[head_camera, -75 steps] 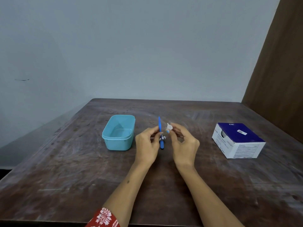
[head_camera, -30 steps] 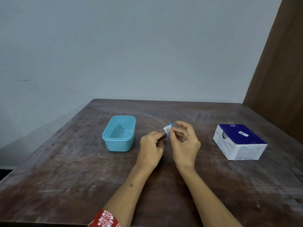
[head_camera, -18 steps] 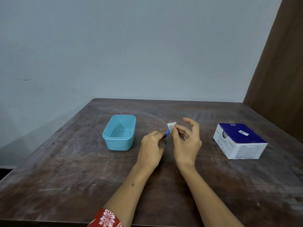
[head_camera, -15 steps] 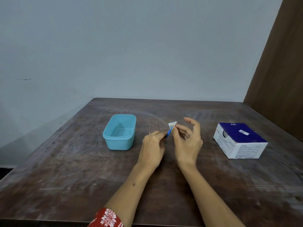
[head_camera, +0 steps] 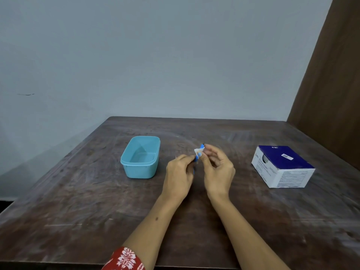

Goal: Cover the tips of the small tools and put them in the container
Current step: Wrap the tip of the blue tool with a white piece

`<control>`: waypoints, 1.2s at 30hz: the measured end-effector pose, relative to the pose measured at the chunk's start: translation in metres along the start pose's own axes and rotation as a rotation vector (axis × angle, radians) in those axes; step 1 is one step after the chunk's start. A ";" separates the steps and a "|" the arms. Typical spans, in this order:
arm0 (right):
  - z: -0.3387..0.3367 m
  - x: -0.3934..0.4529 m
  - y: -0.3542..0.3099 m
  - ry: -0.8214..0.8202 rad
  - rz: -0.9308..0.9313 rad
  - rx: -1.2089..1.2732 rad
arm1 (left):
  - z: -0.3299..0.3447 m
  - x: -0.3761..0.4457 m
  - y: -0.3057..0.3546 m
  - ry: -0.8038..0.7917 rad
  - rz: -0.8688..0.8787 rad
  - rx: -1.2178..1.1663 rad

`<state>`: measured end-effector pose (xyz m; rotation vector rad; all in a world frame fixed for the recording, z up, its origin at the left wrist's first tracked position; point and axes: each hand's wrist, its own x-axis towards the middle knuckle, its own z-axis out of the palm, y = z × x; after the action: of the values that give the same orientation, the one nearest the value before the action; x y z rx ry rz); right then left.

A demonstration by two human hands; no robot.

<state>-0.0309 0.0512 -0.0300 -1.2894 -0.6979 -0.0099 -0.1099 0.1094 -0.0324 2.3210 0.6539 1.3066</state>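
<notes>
From the head camera, the left hand (head_camera: 178, 173) pinches the lower shaft of a small blue tool (head_camera: 197, 158) above the table (head_camera: 78, 201). The right hand (head_camera: 219, 168) has its grip pinched on a small white cover (head_camera: 198, 151) at the tool's upper tip. The open teal container (head_camera: 140, 156) sits just left of the hands; a blue-and-white box (head_camera: 282, 165) lies well apart on the right.

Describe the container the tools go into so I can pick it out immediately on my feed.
On the dark wooden table, look left of the person's left hand and right hand. The container is a small open rectangular tub with rounded corners. It is light turquoise plastic, unlike the blue-and-white cardboard box at the far right.
</notes>
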 end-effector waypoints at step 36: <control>0.001 0.003 0.000 -0.053 0.094 -0.018 | -0.001 0.000 -0.001 -0.026 -0.014 0.040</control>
<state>-0.0288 0.0530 -0.0287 -1.3424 -0.6825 0.0952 -0.1111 0.1102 -0.0323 2.3567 0.6925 1.2667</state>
